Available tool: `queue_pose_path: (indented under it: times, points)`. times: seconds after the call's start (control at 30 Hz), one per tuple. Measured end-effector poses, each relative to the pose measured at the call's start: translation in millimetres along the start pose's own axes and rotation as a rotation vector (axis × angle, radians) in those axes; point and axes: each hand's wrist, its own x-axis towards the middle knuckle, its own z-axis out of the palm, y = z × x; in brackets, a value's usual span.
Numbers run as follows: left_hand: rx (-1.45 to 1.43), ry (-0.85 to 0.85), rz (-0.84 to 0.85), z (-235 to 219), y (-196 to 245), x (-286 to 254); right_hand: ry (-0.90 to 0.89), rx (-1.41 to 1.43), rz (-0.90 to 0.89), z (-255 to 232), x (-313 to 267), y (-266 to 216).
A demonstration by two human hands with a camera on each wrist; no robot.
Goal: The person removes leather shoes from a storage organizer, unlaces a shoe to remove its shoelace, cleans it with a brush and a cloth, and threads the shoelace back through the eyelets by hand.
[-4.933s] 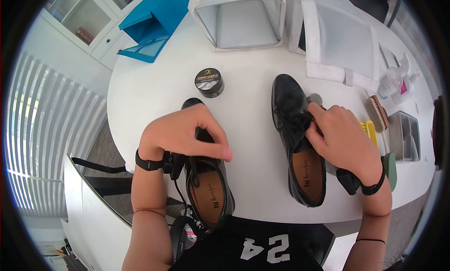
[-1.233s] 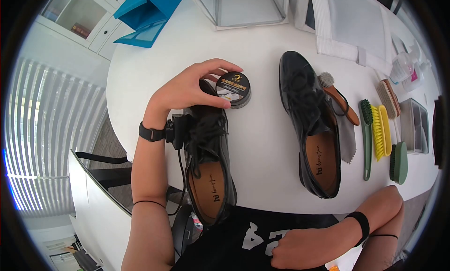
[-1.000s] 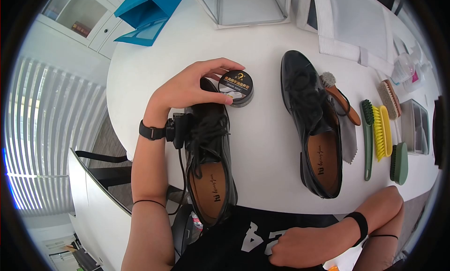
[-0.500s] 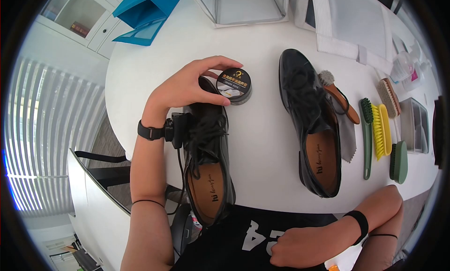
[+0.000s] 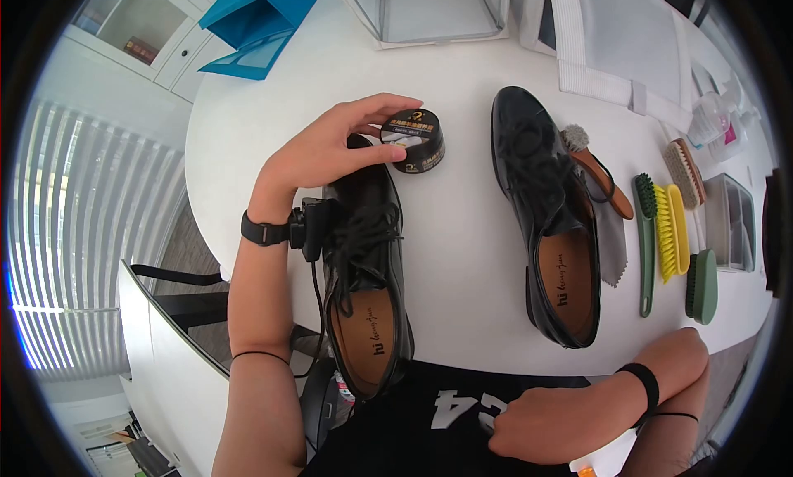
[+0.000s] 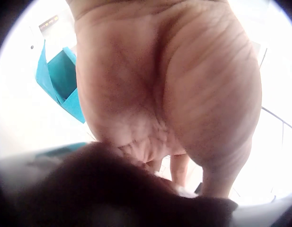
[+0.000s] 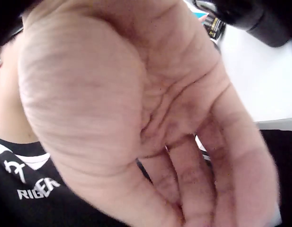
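Observation:
My left hand (image 5: 330,147) reaches over the toe of the left black lace-up shoe (image 5: 363,229) in the head view. Its thumb and fingers grip a round black jar of leather cream (image 5: 413,138), tilted so that lid and side label both show. In the left wrist view the palm hides the jar. My right hand (image 5: 537,427) lies idle against the black shirt (image 5: 446,394). The right wrist view has its fingers (image 7: 193,184) loosely bent and holding nothing. A second black shoe (image 5: 533,171) stands to the right, toe pointing away.
Right of the second shoe lie a round brush with a wooden handle (image 5: 607,184), a grey cloth (image 5: 613,250), a green brush (image 5: 647,262), a yellow brush (image 5: 676,229) and a green oval brush (image 5: 702,287). White bins (image 5: 446,43) and a blue folding box (image 5: 256,31) stand behind.
My left hand has come from above the left shoe to the jar, and has lately tipped it back. My right hand has left the second shoe and the wooden-handled brush, and withdrawn to the shirt.

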Motion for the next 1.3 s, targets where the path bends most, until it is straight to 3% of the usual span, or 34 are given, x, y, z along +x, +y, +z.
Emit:
queue_pose_path:
  times: [0.13, 0.2, 0.53, 0.63, 0.7, 0.73, 0.8, 0.83, 0.9, 0.93, 1.0, 1.13, 1.3]
  points:
    - [-0.078, 0.048, 0.027, 3.0, -8.9, -1.2, 0.042, -0.068, -0.036, 30.2, 6.1, 4.4]
    - [-0.085, 0.046, 0.036, 2.2, -11.8, -0.7, 0.326, -0.175, -0.198, 35.3, 12.0, 2.3]
    - [-0.147, 0.036, -0.045, -0.7, -10.6, -0.5, 0.303, -0.077, -0.302, 4.6, 13.8, -13.8]
    - [-0.14, 0.054, -0.031, -0.8, -14.1, -0.9, 0.463, -0.091, -0.285, 6.0, 8.0, -13.0]
    - [-0.136, 0.06, -0.031, -2.7, -16.1, -1.7, 0.265, 0.04, -0.123, -3.9, -4.9, -9.2]
    - [-0.131, 0.066, -0.033, -3.9, -17.1, -2.2, 0.264, 0.039, -0.123, -7.3, -12.8, -12.4]
    - [-0.1, 0.098, -0.037, -6.9, -19.5, -2.9, 0.502, -0.107, -0.008, -13.7, -31.4, -26.4]
    - [-0.068, 0.129, -0.042, -8.3, -21.0, -2.6, 0.501, -0.109, -0.009, -17.9, -38.4, -31.6]
    - [-0.089, 0.153, -0.016, -9.3, -29.9, 1.3, 0.677, -0.464, 0.1, -24.3, -47.9, -38.1]
    - [-0.111, 0.176, 0.01, -9.8, -32.9, 2.4, 0.676, -0.466, 0.1, -24.3, -48.4, -37.2]
    - [-0.05, 0.213, 0.006, -10.6, -32.7, 1.6, 0.91, -0.511, 0.204, -23.8, -49.1, -34.8]
    - [0.048, 0.291, -0.004, -14.0, -37.8, -0.2, 1.025, -0.533, 0.233, -31.1, -55.2, -34.8]
    - [0.109, 0.371, -0.045, -16.0, -48.4, -1.2, 1.403, -0.44, 0.306, -37.8, -55.0, -36.2]
